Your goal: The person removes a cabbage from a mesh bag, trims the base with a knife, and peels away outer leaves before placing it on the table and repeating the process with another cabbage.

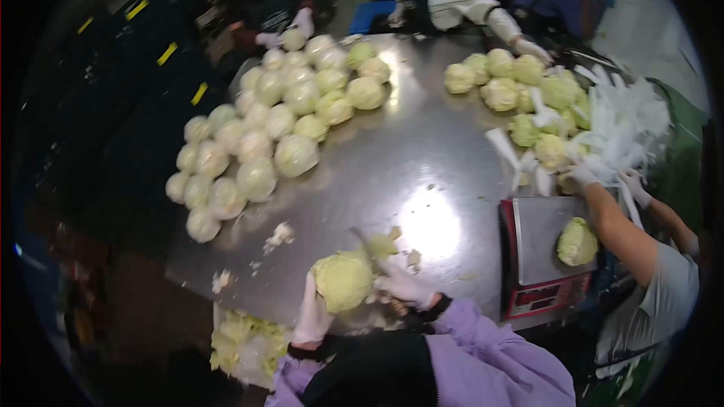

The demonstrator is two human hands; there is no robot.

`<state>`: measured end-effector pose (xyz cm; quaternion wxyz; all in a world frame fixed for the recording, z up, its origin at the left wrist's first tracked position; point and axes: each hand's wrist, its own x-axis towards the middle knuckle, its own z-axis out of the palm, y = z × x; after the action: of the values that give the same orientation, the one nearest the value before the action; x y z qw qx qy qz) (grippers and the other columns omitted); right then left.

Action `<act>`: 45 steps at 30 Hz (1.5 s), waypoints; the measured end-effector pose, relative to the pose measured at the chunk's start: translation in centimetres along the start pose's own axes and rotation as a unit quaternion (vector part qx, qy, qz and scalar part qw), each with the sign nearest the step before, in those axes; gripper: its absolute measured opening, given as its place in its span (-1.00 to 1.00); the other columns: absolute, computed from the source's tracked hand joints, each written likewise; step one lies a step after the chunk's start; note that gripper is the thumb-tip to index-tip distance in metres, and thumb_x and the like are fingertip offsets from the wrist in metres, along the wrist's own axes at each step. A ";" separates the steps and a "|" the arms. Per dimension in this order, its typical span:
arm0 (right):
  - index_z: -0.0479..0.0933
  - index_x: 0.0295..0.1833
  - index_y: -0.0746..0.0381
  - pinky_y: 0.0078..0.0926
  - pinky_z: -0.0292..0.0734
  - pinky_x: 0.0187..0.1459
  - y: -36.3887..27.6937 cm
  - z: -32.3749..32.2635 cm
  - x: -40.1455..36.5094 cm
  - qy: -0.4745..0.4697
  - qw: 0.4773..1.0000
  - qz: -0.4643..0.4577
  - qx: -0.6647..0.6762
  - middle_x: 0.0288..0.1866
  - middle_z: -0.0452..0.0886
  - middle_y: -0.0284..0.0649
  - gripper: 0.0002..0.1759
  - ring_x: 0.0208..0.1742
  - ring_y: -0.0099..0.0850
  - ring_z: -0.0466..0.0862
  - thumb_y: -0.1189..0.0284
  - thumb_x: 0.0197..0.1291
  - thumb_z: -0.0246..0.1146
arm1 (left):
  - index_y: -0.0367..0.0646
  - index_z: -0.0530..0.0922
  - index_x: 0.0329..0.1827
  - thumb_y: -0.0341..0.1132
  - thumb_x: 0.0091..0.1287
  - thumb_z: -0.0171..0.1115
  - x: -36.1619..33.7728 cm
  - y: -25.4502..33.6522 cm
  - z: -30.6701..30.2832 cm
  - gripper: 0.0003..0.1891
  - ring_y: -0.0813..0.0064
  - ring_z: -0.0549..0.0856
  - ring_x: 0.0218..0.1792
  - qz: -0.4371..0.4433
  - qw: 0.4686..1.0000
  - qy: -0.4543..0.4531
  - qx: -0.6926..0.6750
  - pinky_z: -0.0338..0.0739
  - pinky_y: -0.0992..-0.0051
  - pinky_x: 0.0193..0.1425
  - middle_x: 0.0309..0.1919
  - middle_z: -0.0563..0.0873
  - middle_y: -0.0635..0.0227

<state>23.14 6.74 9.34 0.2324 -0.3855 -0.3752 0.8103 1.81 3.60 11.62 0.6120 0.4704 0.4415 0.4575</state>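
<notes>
My left hand (311,315), in a white glove, is wrapped round the left and lower side of a pale green cabbage (342,280) above the near edge of the metal table. My right hand (408,285), also gloved, is closed on what looks like a knife (368,247) just right of the cabbage. Its blade is blurred and points away from me; the fingers partly hide the handle. Cut leaf and stem scraps (394,250) lie beyond my right hand.
Many wrapped cabbages (279,120) cover the table's (362,173) far left; more cabbages (520,83) lie far right. A red scale (544,256) bears one cabbage (578,242). A co-worker's gloved hands (584,175) touch plastic bags (626,120). A leaf-filled container (245,347) stands near left.
</notes>
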 end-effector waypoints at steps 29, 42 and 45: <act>0.30 0.29 0.29 -0.60 0.44 -0.54 -6.0 -26.2 0.4 0.431 0.767 -0.361 0.308 -0.22 0.56 -0.21 -0.44 -0.51 -0.59 0.42 0.28 0.25 0.21 | 0.29 0.23 0.47 0.33 -0.15 0.41 4.2 -10.8 0.9 0.03 -0.23 0.08 0.43 -0.014 0.708 -0.161 0.688 -0.11 -0.36 0.36 0.50 0.08 0.18; 0.38 0.33 0.18 -0.62 0.51 -0.48 -14.7 -19.1 17.0 0.282 0.925 -0.238 -0.087 -0.17 0.59 -0.25 -0.48 -0.54 -0.58 0.56 0.45 0.23 0.21 | 0.04 0.09 0.53 0.29 -0.20 0.46 -4.2 -5.6 -17.7 0.19 -0.16 -0.05 0.50 -0.252 0.677 0.203 0.661 -0.04 -0.24 0.42 0.51 0.07 0.09; 0.45 0.25 0.26 -0.39 0.58 -0.15 -18.3 -18.4 24.5 0.319 0.792 -0.378 -0.358 -0.04 0.63 -0.08 -0.50 -0.16 -0.26 0.69 0.37 0.18 0.25 | 0.04 -0.01 0.55 0.45 -0.36 0.44 -1.9 -8.2 -14.5 0.36 -0.31 -0.14 0.48 -0.284 0.732 0.081 0.613 -0.08 -0.34 0.38 0.52 -0.05 -0.01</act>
<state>24.84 42.16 4.99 0.4722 -0.5051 -0.6589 0.2963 -11.50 3.08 1.41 0.2538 0.5571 0.7875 -0.0717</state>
